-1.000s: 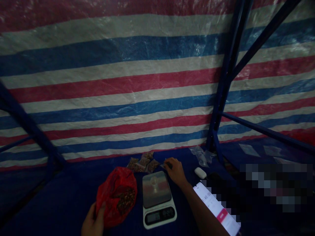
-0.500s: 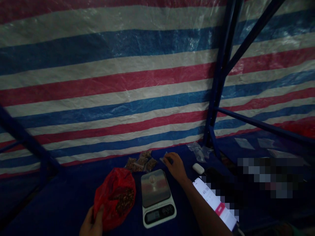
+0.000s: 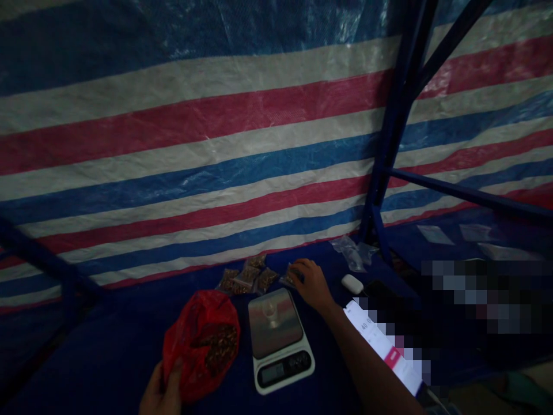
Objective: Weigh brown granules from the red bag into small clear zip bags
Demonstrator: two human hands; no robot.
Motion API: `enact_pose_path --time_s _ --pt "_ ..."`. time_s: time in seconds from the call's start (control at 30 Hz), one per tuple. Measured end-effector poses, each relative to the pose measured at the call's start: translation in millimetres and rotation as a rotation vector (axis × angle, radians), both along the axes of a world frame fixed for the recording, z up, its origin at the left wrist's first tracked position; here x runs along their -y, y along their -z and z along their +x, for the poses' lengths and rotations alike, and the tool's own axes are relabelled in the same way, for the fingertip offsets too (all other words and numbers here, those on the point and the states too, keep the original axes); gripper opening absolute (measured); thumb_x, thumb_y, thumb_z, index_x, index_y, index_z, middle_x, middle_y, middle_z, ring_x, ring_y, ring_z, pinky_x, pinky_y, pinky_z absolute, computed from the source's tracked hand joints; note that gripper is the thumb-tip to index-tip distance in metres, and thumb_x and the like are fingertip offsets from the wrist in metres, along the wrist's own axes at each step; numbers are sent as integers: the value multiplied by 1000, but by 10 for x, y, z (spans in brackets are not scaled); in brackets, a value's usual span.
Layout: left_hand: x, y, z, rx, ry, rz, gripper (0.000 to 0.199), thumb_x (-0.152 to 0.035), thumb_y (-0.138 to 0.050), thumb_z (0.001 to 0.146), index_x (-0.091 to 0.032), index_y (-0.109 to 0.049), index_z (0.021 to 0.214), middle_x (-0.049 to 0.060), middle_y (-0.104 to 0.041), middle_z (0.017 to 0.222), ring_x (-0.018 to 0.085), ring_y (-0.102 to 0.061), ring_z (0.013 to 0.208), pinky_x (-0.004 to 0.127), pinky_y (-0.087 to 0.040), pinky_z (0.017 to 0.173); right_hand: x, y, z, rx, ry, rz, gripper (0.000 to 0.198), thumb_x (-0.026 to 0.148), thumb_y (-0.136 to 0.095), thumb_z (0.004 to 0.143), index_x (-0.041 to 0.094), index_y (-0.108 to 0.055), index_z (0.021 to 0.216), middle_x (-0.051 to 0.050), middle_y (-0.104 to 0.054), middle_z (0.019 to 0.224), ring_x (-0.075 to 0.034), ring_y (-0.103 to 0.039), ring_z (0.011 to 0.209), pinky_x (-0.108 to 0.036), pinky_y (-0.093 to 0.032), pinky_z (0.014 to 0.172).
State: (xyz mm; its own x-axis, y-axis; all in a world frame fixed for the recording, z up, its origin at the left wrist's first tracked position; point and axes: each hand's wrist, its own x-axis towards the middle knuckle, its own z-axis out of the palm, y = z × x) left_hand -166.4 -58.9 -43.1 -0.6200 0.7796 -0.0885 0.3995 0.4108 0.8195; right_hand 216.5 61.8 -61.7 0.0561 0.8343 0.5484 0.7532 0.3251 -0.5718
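My left hand (image 3: pixel 163 387) grips the near left edge of a red plastic bag (image 3: pixel 190 334), thumb over the rim. The bag's mouth gapes toward the right and shows small brown pieces (image 3: pixel 222 349) inside. Beyond the scale, my right hand (image 3: pixel 311 282) has its fingers curled over a small clear bag (image 3: pixel 288 275) with brownish contents. Between the hands sits a white digital scale (image 3: pixel 283 369) with a metal weighing plate (image 3: pixel 275 328). Several small filled clear bags (image 3: pixel 248 275) lie behind the scale, left of my right hand.
A lit phone (image 3: pixel 382 351) lies under my right forearm, with a white earbud case (image 3: pixel 352 283) near its top. Clear plastic bags (image 3: pixel 352 252) lie near a blue metal frame post (image 3: pixel 382 167). Striped sheeting (image 3: pixel 194 150) closes off the back. Flat clear bags (image 3: pixel 434 234) lie farther right.
The camera view has tilted slightly downward. My right hand stays at the small clear bag, more of which now shows. My left hand still holds the red bag.
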Motion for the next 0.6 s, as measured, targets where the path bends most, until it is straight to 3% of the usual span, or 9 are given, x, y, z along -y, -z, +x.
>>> enact_pose_path --time_s 0.2,0.4,0.6 --pt "27 15 -19 -35 47 33 67 -71 -53 75 -19 -68 114 10 -76 108 33 -69 97 43 -54 86 20 -79 -19 -20 -6 31 23 26 -54 101 22 -74 109 -10 -75 112 -25 -65 105 -41 -47 93" --pt "45 -2 22 -32 72 128 57 -66 -55 74 -18 -68 102 9 -77 94 32 -69 90 38 -55 77 25 -35 -31 21 -129 -129 21 18 -60 95 23 -76 107 -7 -75 118 -23 -66 114 -37 -48 101" --pt "55 33 18 -70 80 149 58 -65 -54 76 -17 -68 104 11 -76 97 32 -69 92 39 -54 80 56 69 -18 58 -136 -140 31 24 -70 90 21 -72 122 -12 -66 138 -26 -57 131 -41 -45 111"
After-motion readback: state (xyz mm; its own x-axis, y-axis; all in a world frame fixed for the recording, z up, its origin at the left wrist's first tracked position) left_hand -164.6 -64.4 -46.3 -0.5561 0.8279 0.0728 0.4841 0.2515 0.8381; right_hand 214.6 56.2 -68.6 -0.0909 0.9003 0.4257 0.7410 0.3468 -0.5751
